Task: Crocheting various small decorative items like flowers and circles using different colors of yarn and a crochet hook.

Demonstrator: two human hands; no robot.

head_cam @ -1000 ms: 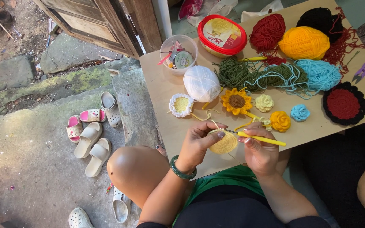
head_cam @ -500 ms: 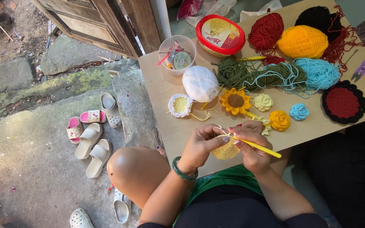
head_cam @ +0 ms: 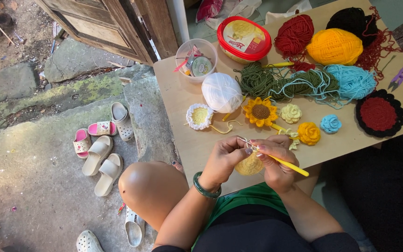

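Outdoors on a stone step, a low wooden board (head_cam: 187, 140) serves as the worktable, with sandals (head_cam: 101, 154) scattered on the concrete to the left. Both hands are right at the board's near edge. The left hand (head_cam: 225, 161), a green bangle (head_cam: 206, 186) at its wrist, pinches a small yellow crocheted round (head_cam: 249, 165) between closed fingertips. The right hand (head_cam: 276, 163) is curled tight round a yellow-handled crochet hook (head_cam: 288, 164), its metal tip poking toward the round's upper edge. That round looks soft, floppy and feather-light, so a pinch close to the working stitch seems the sensible hold; grip it further out and it would likely fold. The hook is thin and stiff, best taken on the coloured handle.

Beyond the hands lie finished pieces: a sunflower (head_cam: 260, 112), a white-edged yellow disc (head_cam: 199, 116), an orange rose (head_cam: 309, 133), a blue rose (head_cam: 330, 123), a red and black doily (head_cam: 379, 113). Further back sit a white yarn ball (head_cam: 221, 92), olive yarn (head_cam: 257, 79), pale blue yarn (head_cam: 353, 81), red, yellow and black balls, a red-lidded tub (head_cam: 244, 39) and a clear cup of notions (head_cam: 196, 59). Another person's hand shows at the right edge
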